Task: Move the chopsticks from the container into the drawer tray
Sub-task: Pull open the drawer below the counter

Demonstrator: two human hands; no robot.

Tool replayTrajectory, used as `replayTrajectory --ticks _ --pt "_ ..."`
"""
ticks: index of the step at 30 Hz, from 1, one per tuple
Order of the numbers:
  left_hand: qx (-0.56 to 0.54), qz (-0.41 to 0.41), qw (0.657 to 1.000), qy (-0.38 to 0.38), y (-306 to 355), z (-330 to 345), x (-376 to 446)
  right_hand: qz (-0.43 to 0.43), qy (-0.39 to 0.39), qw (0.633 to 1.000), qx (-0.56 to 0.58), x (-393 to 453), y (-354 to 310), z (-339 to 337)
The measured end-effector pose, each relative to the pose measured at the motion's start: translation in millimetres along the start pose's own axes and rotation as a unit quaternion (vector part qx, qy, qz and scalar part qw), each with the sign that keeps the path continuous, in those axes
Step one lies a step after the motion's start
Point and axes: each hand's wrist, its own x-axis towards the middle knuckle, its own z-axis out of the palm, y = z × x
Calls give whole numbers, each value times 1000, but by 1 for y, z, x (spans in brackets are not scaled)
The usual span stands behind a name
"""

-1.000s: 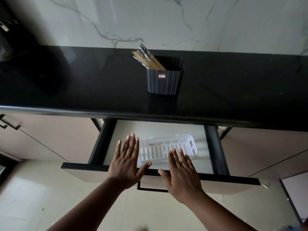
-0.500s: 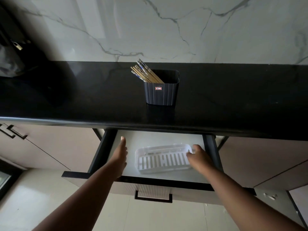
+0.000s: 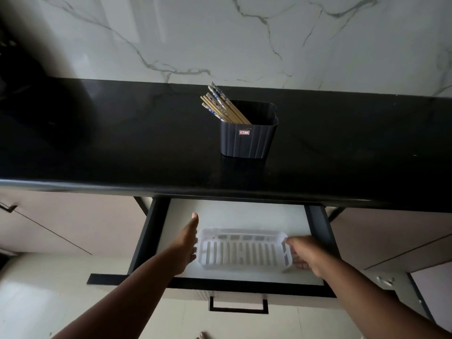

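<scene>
Head view is showing me both hands, left hand flat-fingered and right hand gripping the tray, while chopsticks are waiting in the container

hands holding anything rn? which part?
Both hands are on the white tray in the drawer: left hand flat against its left end, right hand gripping its right end. Chopsticks untouched.

Dim, underexposed scene w/ dark shadow at left, brightest inside drawer, wide-angle bending at edges.
</scene>
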Motion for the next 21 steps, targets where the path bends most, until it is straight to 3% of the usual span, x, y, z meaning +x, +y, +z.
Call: replayTrajectory --ticks 21 --pt "39 47 994 -85 12 -20 -11 50 53 996 43 -32 -21 24"
